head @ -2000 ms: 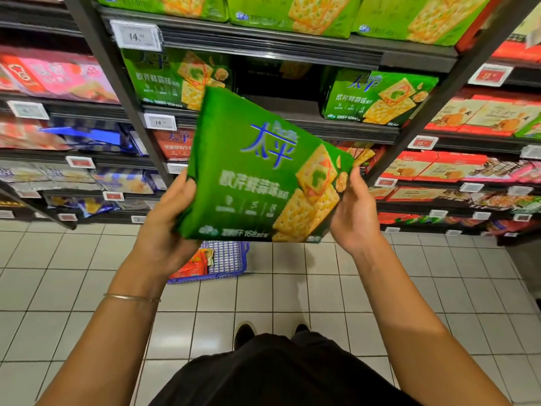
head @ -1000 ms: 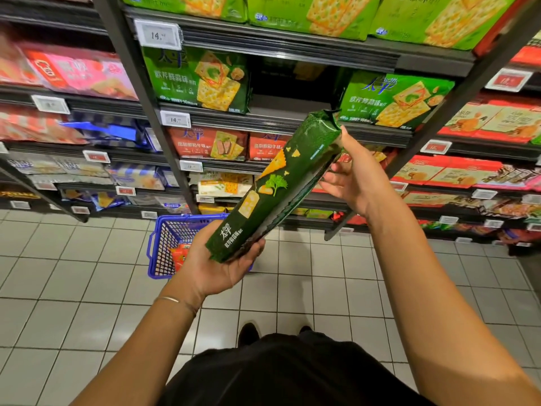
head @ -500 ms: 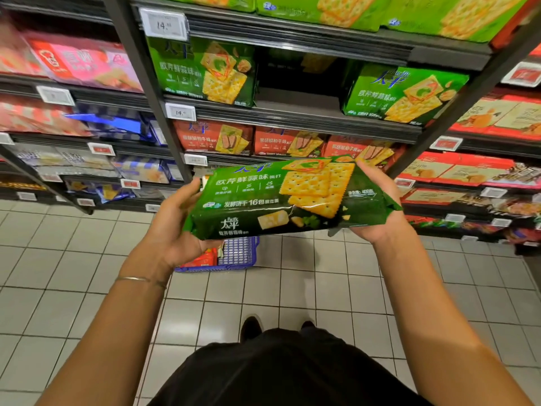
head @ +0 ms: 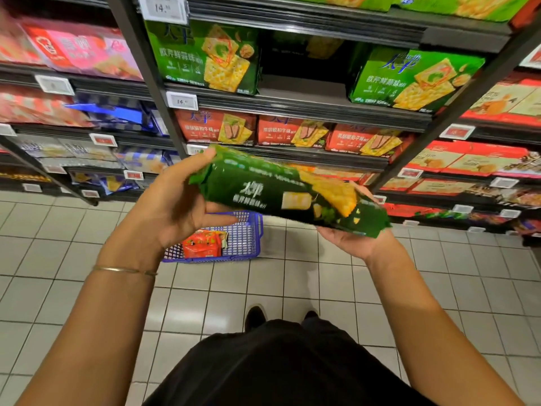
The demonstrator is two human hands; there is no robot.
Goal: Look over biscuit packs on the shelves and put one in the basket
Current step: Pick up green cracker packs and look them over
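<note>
I hold the green biscuit pack [head: 287,194] out in front of me at chest height, lying nearly flat, its long axis running from ten o'clock down to four o'clock. It is a long, glossy plastic wrapper with crimped, sawtooth ends, printed with white characters and square yellow crackers. My left hand [head: 175,206] grips the ten o'clock end, thumb on the upper edge and fingers curled beneath. My right hand [head: 351,241] cradles the four o'clock end palm up, fingers wrapping up the far side.

At seven o'clock from the pack, on the floor, stands the basket [head: 248,238], a blue plastic mesh tub. Inside it lies a red crinkled packet [head: 202,244] with another wrapper tucked just beside it; I cannot tell what that one is.

At twelve o'clock rise the dark metal shelves [head: 292,104]. A row of orange-red packs [head: 292,133] stands just above my pack, and one tier higher are green packs [head: 205,57] at eleven and one o'clock with a dark gap between them. White price tags [head: 181,101] clip to the shelf edges. The floor [head: 87,259] is pale square glazed tile. A thin metal bangle [head: 123,270] circles my left wrist.
</note>
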